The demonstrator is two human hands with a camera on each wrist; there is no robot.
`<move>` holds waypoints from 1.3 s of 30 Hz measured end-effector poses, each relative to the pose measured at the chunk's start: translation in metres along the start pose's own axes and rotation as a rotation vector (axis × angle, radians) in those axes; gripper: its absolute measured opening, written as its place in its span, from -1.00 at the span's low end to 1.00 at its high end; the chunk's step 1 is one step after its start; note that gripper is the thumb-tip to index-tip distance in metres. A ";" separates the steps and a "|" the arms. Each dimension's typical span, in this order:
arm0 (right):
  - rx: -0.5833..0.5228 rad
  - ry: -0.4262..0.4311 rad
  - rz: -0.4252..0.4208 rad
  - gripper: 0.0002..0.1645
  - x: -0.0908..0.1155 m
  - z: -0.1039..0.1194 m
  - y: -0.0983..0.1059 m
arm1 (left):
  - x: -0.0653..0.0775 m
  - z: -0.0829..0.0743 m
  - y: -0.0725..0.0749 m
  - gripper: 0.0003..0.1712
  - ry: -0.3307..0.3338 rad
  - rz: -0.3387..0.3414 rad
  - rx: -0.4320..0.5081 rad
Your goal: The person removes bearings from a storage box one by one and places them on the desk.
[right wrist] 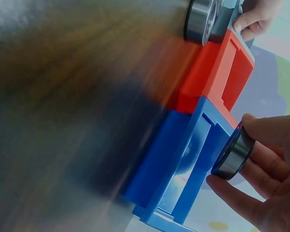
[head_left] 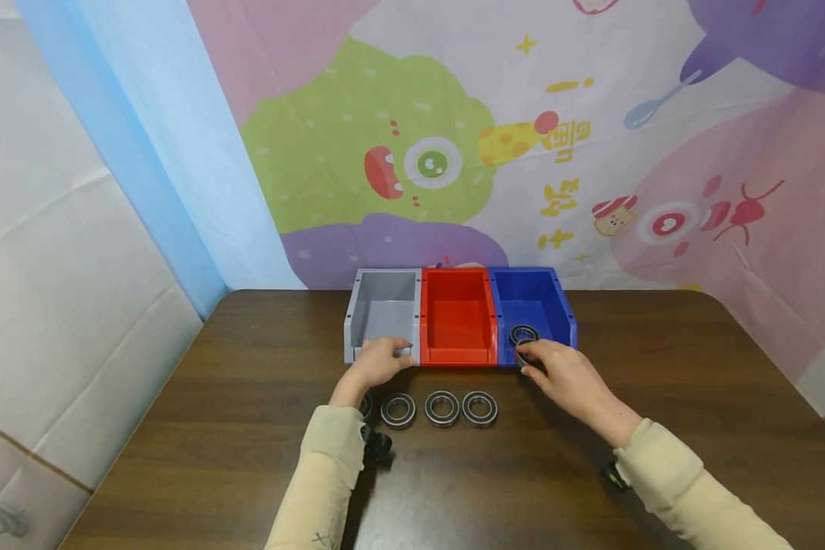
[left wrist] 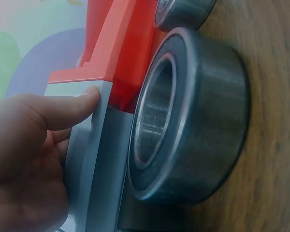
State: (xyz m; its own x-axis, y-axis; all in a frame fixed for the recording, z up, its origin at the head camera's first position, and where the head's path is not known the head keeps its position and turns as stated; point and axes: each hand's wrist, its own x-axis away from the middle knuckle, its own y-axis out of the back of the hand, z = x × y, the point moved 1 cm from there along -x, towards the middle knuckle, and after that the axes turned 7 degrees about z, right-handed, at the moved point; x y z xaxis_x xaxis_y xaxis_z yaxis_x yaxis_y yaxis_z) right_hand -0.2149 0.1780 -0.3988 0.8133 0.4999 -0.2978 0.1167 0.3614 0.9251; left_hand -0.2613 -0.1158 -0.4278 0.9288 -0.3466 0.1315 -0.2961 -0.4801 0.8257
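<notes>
My right hand [head_left: 569,378] holds a metal ball bearing [right wrist: 238,157] between thumb and fingers at the front of the blue bin [head_left: 565,315]. Another bearing [head_left: 524,328] is inside that bin, just beyond the held one. At the grey bin [head_left: 349,328], my left hand [head_left: 380,360] grips the front lip, its thumb [left wrist: 70,111] on the outer edge and the other fingers behind it. Between the two hands stands the red bin [head_left: 457,357]. Bearings lie flat on the table in front of the bins, one [left wrist: 210,111] close below the left hand.
A row of bearings [head_left: 442,423] spans the brown table [head_left: 454,489], the leftmost [head_left: 367,405] partly hidden by the left wrist. The three bins touch side by side near the back edge. Behind them hangs a printed cartoon cloth [head_left: 454,92].
</notes>
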 end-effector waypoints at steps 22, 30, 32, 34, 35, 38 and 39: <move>-0.043 0.008 0.136 -0.69 0.021 0.014 -0.018 | 0.002 0.000 -0.001 -0.57 -0.006 0.005 0.014; -0.055 0.020 0.184 -0.69 0.023 0.014 -0.024 | 0.002 0.000 -0.001 -0.57 -0.007 0.007 0.012; -0.058 0.018 0.196 -0.69 0.023 0.015 -0.024 | 0.001 0.000 0.000 -0.57 -0.010 0.004 0.009; -0.060 0.015 0.210 -0.68 0.023 0.015 -0.025 | 0.001 0.000 0.000 -0.58 -0.012 0.000 0.009; -0.062 0.014 0.216 -0.68 0.023 0.015 -0.025 | 0.000 0.000 0.000 -0.58 -0.013 -0.001 0.007; -0.060 0.015 0.229 -0.68 0.023 0.016 -0.026 | 0.000 0.001 0.000 -0.59 -0.020 -0.008 0.006; -0.059 0.016 0.231 -0.68 0.024 0.017 -0.027 | 0.000 0.001 0.000 -0.59 -0.023 -0.011 0.005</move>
State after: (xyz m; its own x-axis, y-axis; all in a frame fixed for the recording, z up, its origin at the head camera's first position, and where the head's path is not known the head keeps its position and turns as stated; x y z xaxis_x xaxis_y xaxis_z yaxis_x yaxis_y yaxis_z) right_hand -0.1893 0.1667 -0.4268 0.8052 0.5871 -0.0836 -0.1056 0.2807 0.9540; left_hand -0.2615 -0.1163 -0.4287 0.9266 -0.3597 0.1099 -0.2872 -0.4882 0.8241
